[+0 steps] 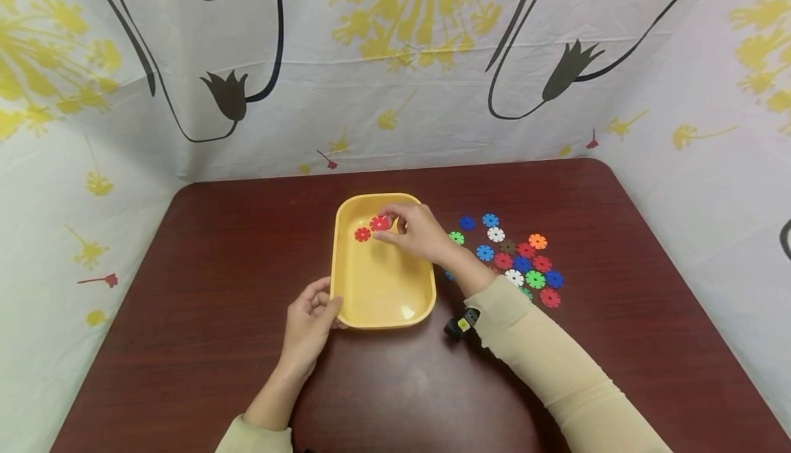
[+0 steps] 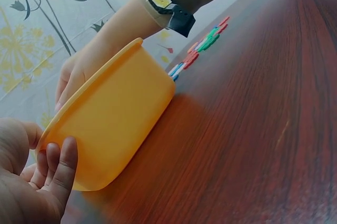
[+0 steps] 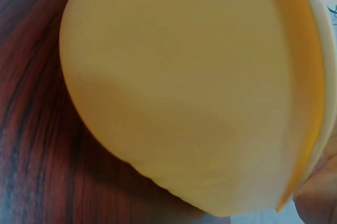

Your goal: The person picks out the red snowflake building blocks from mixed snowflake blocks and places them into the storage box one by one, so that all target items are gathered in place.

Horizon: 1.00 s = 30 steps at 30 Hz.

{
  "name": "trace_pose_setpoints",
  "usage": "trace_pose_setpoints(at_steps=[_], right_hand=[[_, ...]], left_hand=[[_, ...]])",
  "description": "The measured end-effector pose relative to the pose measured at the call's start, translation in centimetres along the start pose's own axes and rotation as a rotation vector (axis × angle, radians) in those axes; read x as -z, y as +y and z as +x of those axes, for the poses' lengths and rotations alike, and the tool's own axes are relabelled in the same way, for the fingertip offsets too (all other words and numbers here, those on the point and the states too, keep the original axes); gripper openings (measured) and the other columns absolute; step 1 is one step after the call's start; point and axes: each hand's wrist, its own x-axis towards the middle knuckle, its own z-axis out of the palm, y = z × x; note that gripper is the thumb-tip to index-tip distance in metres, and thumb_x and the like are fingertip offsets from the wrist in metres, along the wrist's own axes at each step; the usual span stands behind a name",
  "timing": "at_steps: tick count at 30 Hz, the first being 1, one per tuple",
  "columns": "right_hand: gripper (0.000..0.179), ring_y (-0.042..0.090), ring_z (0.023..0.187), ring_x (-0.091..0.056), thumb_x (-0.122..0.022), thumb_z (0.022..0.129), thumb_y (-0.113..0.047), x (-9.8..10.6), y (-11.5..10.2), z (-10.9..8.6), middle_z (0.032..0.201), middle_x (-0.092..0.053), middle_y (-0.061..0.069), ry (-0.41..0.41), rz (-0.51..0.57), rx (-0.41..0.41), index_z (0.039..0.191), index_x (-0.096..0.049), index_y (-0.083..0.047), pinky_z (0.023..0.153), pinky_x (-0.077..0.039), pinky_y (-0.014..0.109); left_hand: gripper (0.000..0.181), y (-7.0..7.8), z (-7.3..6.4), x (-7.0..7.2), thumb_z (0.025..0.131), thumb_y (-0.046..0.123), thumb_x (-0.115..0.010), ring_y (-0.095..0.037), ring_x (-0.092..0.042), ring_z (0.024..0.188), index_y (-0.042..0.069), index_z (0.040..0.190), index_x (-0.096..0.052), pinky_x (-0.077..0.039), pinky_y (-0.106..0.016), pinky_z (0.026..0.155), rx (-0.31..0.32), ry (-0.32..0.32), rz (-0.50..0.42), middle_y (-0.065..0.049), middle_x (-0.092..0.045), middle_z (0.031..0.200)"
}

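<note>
A yellow plastic tray [image 1: 384,288] with rounded corners sits on the table. My left hand [image 1: 311,319] grips its near left corner, thumb at the rim and fingers against the outer wall, as the left wrist view shows. Over the tray's far part, my right hand [image 1: 417,230] pinches a red notched disc [image 1: 379,223] between thumb and fingers. Beside it another red notched disc [image 1: 362,234] is seen inside the tray. The right wrist view is mostly filled by a blurred yellow surface [image 3: 179,66]; the pinched disc is out of sight there.
Right of the tray lie several notched discs in mixed colours, among them an orange disc [image 1: 537,241] and a white disc [image 1: 496,234]; the right forearm partly covers them. A black strap device [image 1: 462,324] is on the right wrist. Patterned cloth [image 1: 395,75] hangs behind the dark wooden table [image 1: 216,288].
</note>
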Motion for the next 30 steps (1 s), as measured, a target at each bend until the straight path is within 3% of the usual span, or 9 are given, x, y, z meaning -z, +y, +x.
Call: trace_pose_setpoints(at_steps=[14, 20, 30], right_hand=[[0.036, 0.014, 0.068, -0.057, -0.079, 0.091, -0.025, -0.8, -0.2, 1.1, 0.097, -0.068, 0.006, -0.129, -0.064, -0.003, 0.117, -0.069, -0.002, 0.063, -0.051, 0.025], [0.037, 0.011, 0.07, -0.058, -0.08, 0.089, -0.026, -1.1, -0.3, 1.7, 0.096, -0.069, 0.007, -0.153, -0.1, -0.002, 0.115, -0.07, -0.002, 0.065, -0.051, 0.024], [0.031, 0.012, 0.07, -0.06, -0.082, 0.087, -0.021, -2.2, -0.1, 2.5, 0.09, -0.069, 0.004, -0.178, -0.103, -0.001, 0.11, -0.071, -0.003, 0.066, -0.051, 0.024]], left_hand=[[0.041, -0.1, 0.1, 0.0, 0.094, -0.008, -0.061, -0.012, -0.062, 0.062, -0.006, 0.134, -0.055, -0.061, -0.026, 0.058, -0.021, -0.018, -0.017, -0.015, -0.058, 0.08], [0.04, 0.0, 0.1, 0.0, 0.095, -0.008, -0.06, -0.013, -0.063, 0.063, -0.003, 0.134, -0.055, -0.061, -0.027, 0.058, -0.007, -0.021, -0.027, -0.021, -0.057, 0.083], [0.04, 0.0, 0.1, 0.1, 0.095, -0.009, -0.06, -0.013, -0.062, 0.063, -0.003, 0.134, -0.055, -0.06, -0.027, 0.058, 0.005, -0.023, -0.026, -0.02, -0.056, 0.082]])
